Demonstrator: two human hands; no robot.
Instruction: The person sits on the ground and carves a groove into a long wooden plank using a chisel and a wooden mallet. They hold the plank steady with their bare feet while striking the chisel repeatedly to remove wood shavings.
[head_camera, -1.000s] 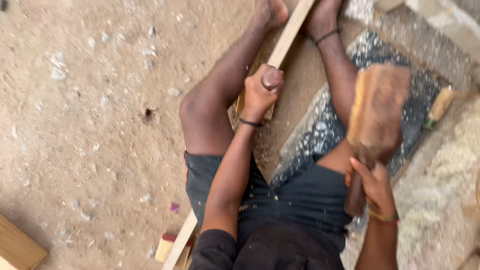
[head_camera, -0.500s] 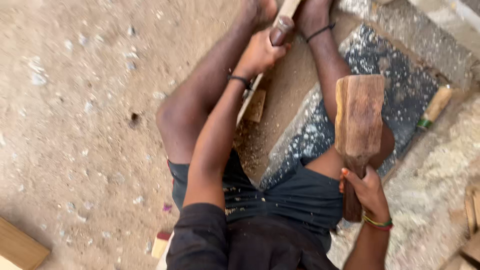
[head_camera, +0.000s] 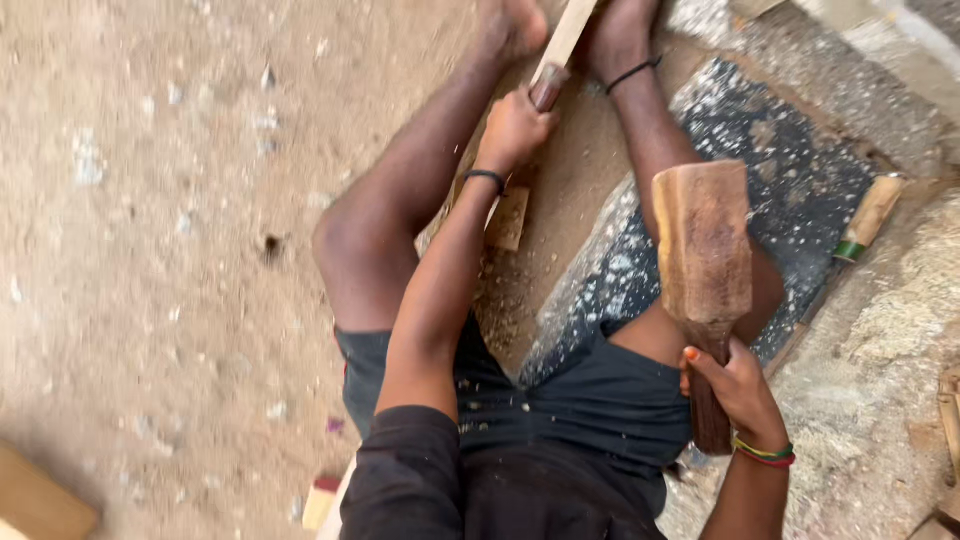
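Observation:
My left hand (head_camera: 513, 128) is closed around a dark wooden-handled chisel (head_camera: 547, 88), set against a long pale wooden strip (head_camera: 563, 40) that runs between my bare feet. My right hand (head_camera: 737, 387) grips the dark handle of a heavy wooden mallet (head_camera: 703, 250), its block-shaped head raised above my right thigh. I sit on the ground with legs stretched forward. A small flat wood piece (head_camera: 509, 220) lies under the strip, near my left wrist.
Sandy ground (head_camera: 170, 250) spreads to the left. A dark speckled mat (head_camera: 780, 170) lies under my right leg. A wooden handle with a green band (head_camera: 866, 220) rests at the right. A plank corner (head_camera: 40, 500) shows at bottom left. Stone slabs line the right edge.
My left hand has slid the chisel farther along the strip toward my feet. The mallet has stayed raised, shifting slightly left.

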